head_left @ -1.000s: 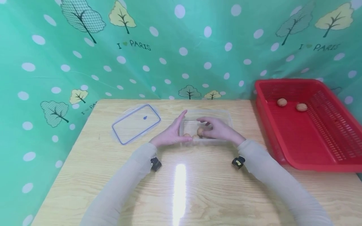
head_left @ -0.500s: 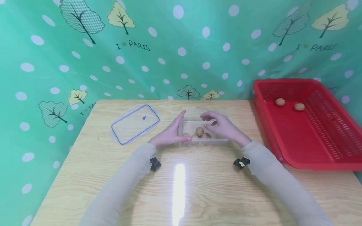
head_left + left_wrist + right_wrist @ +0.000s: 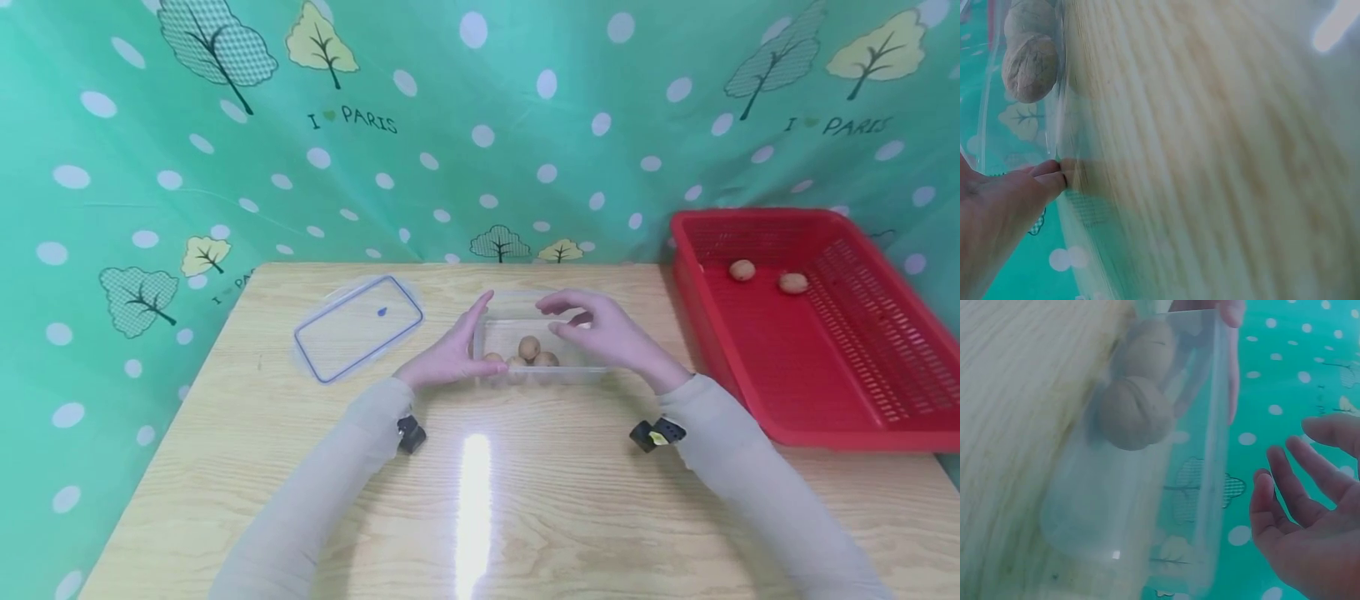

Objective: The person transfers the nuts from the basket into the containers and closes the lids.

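A clear plastic food container (image 3: 577,377) stands on the table with several walnuts (image 3: 529,347) gathered toward its left near side. My left hand (image 3: 450,354) holds its left end, thumb over the near rim and fingers along the end wall. Over the container's right part hovers my right hand (image 3: 611,337), its fingers loosely bent with nothing between them. The right wrist view shows this hand (image 3: 1316,519) apart from the container wall, and two walnuts (image 3: 1135,412) through the translucent side. In the left wrist view, walnuts (image 3: 1030,67) show through the plastic near my left hand (image 3: 1007,206).
A clear lid (image 3: 358,330) with a blue seal lies on the wooden table (image 3: 300,475), left of the container. At the right is a large red plastic basket (image 3: 810,367) with two walnuts (image 3: 742,270) near its far end. A green patterned cloth (image 3: 435,100) hangs behind.
My right hand has let go of a walnut, which lies among the others in the container. It has drawn back up and to the right. My left hand stays put.
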The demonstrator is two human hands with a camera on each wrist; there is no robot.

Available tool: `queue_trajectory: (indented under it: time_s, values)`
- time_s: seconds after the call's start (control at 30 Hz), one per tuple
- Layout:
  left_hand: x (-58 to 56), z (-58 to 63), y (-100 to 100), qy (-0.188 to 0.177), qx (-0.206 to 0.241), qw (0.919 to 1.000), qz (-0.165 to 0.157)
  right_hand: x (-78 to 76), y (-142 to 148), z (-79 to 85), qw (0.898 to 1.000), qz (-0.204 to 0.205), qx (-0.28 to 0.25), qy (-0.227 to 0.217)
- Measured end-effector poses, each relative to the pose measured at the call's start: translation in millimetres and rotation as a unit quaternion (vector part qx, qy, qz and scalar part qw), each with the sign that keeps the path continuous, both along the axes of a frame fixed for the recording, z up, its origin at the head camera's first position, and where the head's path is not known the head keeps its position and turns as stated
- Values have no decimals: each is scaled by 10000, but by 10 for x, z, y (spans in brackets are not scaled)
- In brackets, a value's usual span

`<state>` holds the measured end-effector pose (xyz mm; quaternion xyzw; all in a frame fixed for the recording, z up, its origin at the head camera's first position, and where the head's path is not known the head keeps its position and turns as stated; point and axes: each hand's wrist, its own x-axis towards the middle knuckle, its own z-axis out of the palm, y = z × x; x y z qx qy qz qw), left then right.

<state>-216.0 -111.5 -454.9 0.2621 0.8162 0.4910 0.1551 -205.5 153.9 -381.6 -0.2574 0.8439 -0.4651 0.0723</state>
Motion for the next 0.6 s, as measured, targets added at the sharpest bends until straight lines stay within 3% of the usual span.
queue_trajectory:
  time_s: [0.6]
  values:
    - [-16,-26,-20,3,34,10000,-50,175,261,311,9998,-28,145,148]
